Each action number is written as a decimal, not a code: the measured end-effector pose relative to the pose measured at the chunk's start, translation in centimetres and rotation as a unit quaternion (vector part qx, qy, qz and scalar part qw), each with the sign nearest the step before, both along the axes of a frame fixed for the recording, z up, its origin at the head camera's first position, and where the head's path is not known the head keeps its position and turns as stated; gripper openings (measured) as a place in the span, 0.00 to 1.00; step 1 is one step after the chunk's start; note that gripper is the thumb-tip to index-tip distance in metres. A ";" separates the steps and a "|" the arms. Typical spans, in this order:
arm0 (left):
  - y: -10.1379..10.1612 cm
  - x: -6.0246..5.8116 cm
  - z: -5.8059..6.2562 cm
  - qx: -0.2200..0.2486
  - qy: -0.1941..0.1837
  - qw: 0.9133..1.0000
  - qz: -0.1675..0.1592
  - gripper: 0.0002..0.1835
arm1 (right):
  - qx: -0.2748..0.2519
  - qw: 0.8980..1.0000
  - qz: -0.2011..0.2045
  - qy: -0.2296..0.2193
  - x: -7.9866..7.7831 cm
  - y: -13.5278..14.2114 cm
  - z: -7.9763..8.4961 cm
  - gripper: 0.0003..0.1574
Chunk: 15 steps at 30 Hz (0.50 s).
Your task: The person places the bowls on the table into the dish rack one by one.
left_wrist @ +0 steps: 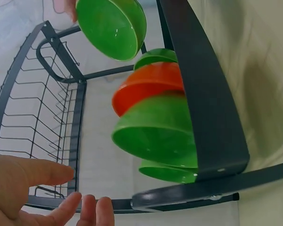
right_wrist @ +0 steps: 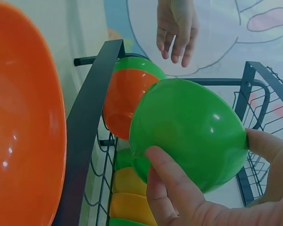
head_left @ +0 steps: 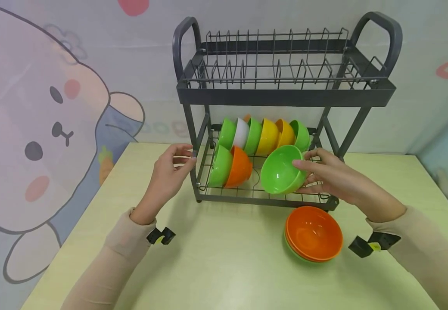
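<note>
My right hand grips a green bowl by its right side, thumb at the rim and fingers behind it. The bowl is tilted with its inside toward the head camera, at the front of the dish rack's lower shelf. In the right wrist view the fingers press the outside of this bowl. My left hand hovers beside the rack's left front post, fingers loosely bent around nothing. On the shelf's front left, an orange bowl leans beside a green bowl.
A two-tier dark dish rack stands on the pale table. Several green, white and yellow bowls stand in a row at the back of its lower shelf. Stacked bowls, an orange one on top, sit before the rack's right front corner.
</note>
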<state>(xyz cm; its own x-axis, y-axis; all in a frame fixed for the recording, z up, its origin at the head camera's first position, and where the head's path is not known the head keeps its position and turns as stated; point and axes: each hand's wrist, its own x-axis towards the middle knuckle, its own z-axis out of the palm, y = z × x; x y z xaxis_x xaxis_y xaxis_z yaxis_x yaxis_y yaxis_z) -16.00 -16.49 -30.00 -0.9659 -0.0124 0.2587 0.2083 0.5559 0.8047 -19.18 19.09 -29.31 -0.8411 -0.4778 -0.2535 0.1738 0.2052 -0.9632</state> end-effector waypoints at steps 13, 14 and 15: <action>-1.2 -1.8 -1.7 -0.036 -0.059 0.998 0.011 0.23 | 0.047 0.999 0.001 0.015 -1.8 -1.8 -0.5 0.41; -1.2 -1.9 -1.8 -0.036 -0.064 0.997 0.008 0.23 | 0.049 0.999 0.004 0.015 -1.9 -1.9 -0.6 0.41; -1.2 -2.0 -1.9 -0.033 -0.068 0.997 0.005 0.23 | 0.052 0.999 0.007 0.015 -2.0 -2.0 -0.6 0.42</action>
<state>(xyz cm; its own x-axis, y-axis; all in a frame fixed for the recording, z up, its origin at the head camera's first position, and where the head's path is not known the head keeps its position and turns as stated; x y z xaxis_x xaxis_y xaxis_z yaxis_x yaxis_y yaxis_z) -18.03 -17.69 -31.87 -0.9921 -0.0103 0.1254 0.0931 0.6101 0.7868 -21.18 17.05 -29.91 -0.8424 -0.4618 -0.2777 0.1422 0.3067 -0.9411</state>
